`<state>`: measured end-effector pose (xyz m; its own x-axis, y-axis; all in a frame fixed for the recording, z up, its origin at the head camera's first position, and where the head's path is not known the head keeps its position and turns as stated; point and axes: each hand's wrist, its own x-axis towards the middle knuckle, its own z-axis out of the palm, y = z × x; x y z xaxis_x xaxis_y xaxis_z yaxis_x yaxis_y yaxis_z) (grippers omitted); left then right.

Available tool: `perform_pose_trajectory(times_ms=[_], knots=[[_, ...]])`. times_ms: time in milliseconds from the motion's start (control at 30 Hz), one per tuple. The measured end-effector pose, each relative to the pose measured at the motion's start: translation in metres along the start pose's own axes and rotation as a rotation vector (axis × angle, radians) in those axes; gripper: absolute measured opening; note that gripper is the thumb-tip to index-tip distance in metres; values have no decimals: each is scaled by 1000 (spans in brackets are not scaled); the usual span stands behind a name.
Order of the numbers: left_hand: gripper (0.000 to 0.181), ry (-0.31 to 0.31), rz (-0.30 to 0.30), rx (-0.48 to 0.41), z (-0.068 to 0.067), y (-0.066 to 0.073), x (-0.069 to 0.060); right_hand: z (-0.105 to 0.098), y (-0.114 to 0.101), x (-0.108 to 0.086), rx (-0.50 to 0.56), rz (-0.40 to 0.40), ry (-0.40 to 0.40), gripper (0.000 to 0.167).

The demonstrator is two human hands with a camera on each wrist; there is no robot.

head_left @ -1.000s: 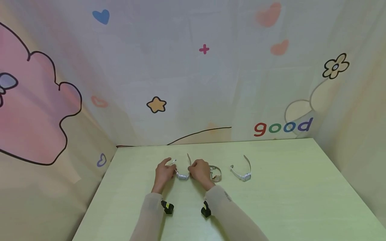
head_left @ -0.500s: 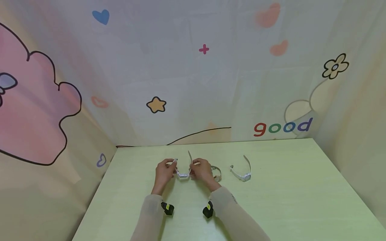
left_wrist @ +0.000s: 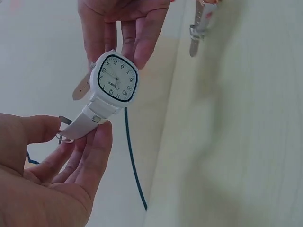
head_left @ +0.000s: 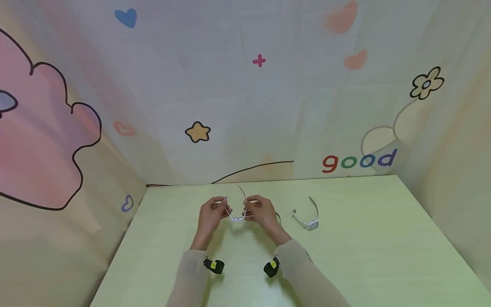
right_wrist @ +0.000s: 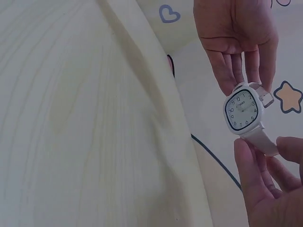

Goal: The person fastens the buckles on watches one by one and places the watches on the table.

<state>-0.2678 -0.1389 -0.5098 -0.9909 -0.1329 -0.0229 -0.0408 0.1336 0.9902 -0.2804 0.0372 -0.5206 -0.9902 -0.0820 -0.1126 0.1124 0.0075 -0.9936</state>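
Observation:
Between the two hands hangs a white wristwatch (head_left: 238, 219) with a rounded-square dial, raised off the table. Its strap is unfastened, both ends pointing up and away. My left hand (head_left: 210, 215) pinches the buckle end; in the left wrist view the metal buckle (left_wrist: 65, 130) shows by the thumb and fingers. The right hand (head_left: 261, 211) pinches the strap's other half, and the tip of that half sticks out beyond the fingers. In the right wrist view the watch dial (right_wrist: 242, 110) faces the camera.
A second watch (head_left: 278, 218) lies just right of the right hand, mostly hidden by it. Farther right on the pale table (head_left: 368, 238) rests another white watch (head_left: 313, 224), its strap spread. A printed cloth backdrop (head_left: 261, 106) stands behind the table's far edge.
Both hands have raised the white watch off the table and moved it slightly away and to the right. The dial has tipped so that it appears edge-on in the head view.

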Motion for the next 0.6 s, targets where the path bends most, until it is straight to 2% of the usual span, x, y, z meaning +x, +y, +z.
perform_pose_trajectory(times_ms=[133, 600], knots=[[25, -16, 2, -86, 1, 9, -5, -5, -6, -4, -3, -28, 3, 27], [25, -44, 57, -140, 8, 26, -21, -21, -30, -25, 3, -101, -3, 27]])
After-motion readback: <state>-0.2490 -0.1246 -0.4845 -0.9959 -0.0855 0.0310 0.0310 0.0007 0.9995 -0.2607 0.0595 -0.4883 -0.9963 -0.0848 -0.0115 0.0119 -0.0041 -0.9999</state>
